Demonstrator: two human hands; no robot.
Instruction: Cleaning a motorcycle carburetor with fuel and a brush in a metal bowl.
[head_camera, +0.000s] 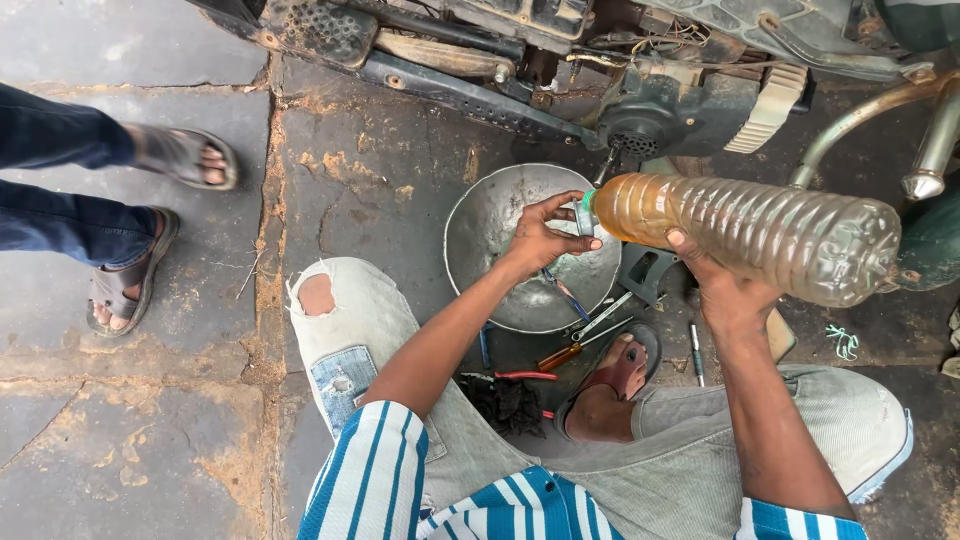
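My right hand grips a large clear plastic bottle of amber liquid from below, holding it on its side. The bottle's neck points left over a round metal bowl on the ground. At the neck, my left hand pinches the bottle's cap with its fingertips. I squat above the bowl with my foot in a sandal beside it.
The underside of a motorcycle with engine parts and an exhaust pipe fills the top. Screwdrivers, pliers and a dark rag lie by my foot. Another person's sandalled feet stand at the left on cracked stone paving.
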